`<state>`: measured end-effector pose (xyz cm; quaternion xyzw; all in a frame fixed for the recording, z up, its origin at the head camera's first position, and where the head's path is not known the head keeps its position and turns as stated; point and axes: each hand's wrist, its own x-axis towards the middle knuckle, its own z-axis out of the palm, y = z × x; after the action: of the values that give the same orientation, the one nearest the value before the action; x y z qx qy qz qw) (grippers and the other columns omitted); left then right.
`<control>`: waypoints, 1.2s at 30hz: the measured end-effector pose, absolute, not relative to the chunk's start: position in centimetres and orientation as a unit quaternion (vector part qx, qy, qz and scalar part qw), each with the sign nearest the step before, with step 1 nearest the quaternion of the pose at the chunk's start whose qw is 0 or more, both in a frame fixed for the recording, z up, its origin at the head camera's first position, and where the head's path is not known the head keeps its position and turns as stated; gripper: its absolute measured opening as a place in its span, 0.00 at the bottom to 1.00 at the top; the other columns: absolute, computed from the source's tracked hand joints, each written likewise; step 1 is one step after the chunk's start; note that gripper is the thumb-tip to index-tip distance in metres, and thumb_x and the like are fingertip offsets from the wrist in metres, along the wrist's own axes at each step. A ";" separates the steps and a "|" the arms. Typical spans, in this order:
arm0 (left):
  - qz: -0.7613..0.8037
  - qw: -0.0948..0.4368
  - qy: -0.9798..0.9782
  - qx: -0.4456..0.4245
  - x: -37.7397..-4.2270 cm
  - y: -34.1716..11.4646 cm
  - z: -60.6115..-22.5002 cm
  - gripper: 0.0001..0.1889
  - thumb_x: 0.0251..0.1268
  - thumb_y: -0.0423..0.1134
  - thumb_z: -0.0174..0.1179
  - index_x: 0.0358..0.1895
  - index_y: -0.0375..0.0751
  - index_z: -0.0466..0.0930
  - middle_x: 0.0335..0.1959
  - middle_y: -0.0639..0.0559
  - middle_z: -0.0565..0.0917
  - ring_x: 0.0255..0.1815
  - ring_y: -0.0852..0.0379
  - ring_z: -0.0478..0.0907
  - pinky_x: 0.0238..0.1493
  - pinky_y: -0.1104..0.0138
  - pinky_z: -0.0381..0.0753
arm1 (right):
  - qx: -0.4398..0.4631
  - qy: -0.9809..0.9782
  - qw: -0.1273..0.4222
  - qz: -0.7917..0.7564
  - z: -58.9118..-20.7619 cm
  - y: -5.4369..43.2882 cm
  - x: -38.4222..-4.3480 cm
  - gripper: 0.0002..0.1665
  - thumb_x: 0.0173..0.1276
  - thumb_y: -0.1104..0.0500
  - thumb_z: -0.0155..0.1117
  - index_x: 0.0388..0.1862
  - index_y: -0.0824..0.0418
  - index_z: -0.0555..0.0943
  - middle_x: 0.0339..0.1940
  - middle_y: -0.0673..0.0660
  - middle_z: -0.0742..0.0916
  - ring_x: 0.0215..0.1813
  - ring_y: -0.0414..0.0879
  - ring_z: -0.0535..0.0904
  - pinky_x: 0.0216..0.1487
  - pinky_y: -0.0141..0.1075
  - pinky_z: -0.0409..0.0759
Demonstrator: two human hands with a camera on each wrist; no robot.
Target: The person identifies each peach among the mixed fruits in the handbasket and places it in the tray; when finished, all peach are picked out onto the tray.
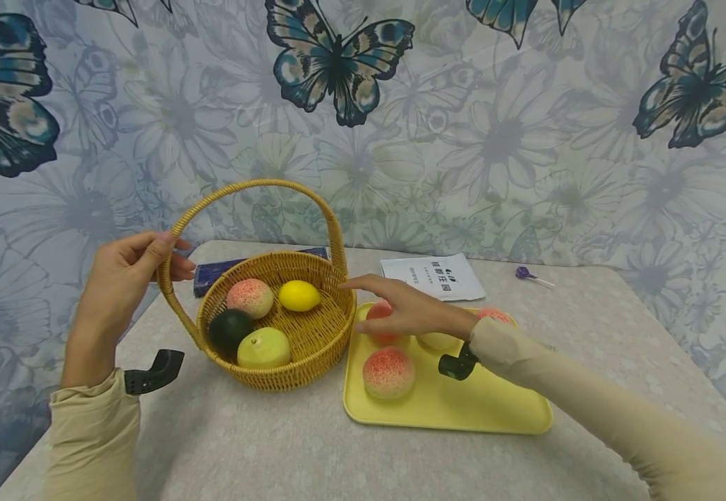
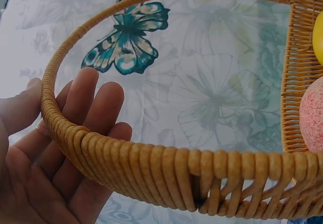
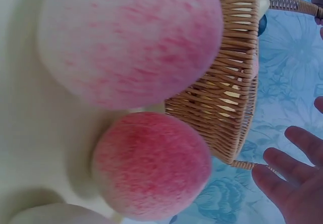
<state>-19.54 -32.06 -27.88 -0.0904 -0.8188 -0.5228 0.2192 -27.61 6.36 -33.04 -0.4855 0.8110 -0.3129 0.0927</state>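
Observation:
My left hand (image 1: 109, 289) holds the left side of the wicker basket's handle (image 1: 256, 184), thumb on one side and fingers behind it. Inside the basket (image 1: 313, 372) lie a pink-speckled peach (image 1: 250, 298), a yellow lemon (image 1: 299, 296), a dark green avocado-like fruit (image 1: 230, 330) and a round yellow-green fruit (image 1: 264, 348). My right hand (image 1: 407, 309) has its fingers stretched out, fingertips right at the basket's right rim, holding nothing. Below it on the yellow tray (image 1: 501, 410) sit a speckled peach (image 1: 389, 373) and a redder peach (image 1: 378, 313), the latter partly hidden by the hand.
Under my right wrist, a pale yellow fruit (image 1: 438, 341) and another reddish fruit (image 1: 494, 314) show on the tray. Behind are a white printed packet (image 1: 432, 275), a dark blue box (image 1: 213, 277) and a purple lollipop (image 1: 523, 273). A butterfly-patterned cloth (image 1: 400, 174) hangs behind the table.

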 end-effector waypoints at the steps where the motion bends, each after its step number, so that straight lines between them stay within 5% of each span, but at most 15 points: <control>1: -0.520 0.220 -0.820 -0.089 -19.5 -32.1 -27.9 0.16 0.73 0.45 0.51 0.44 0.35 0.81 0.24 0.55 0.86 0.27 0.61 0.85 0.36 0.76 0.81 | -0.489 0.809 0.091 -0.313 -32.9 6.1 -27.7 0.37 0.67 0.46 0.64 0.72 0.48 0.64 0.72 0.44 0.68 0.73 0.40 0.60 0.72 0.45 0.60; 25: -0.514 0.218 -0.825 -0.089 -19.6 -32.2 -28.0 0.17 0.73 0.46 0.50 0.44 0.35 0.81 0.25 0.55 0.86 0.28 0.61 0.85 0.34 0.75 0.82 | -0.513 0.804 0.080 -0.290 -31.5 1.3 -29.1 0.37 0.66 0.42 0.62 0.72 0.44 0.63 0.73 0.43 0.66 0.73 0.39 0.60 0.70 0.44 0.62; 36: -0.521 0.216 -0.820 -0.094 -19.7 -32.2 -28.0 0.21 0.73 0.45 0.51 0.47 0.24 0.77 0.25 0.55 0.86 0.27 0.60 0.85 0.35 0.75 0.82 | -0.511 0.805 0.087 -0.289 -31.0 0.0 -29.3 0.40 0.66 0.44 0.64 0.74 0.47 0.62 0.75 0.46 0.64 0.75 0.40 0.56 0.70 0.46 0.62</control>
<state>-19.66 -32.18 -27.97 -0.0938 -0.8202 -0.5213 0.2159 -29.31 0.04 -30.99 -0.5107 0.8050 -0.2891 0.0867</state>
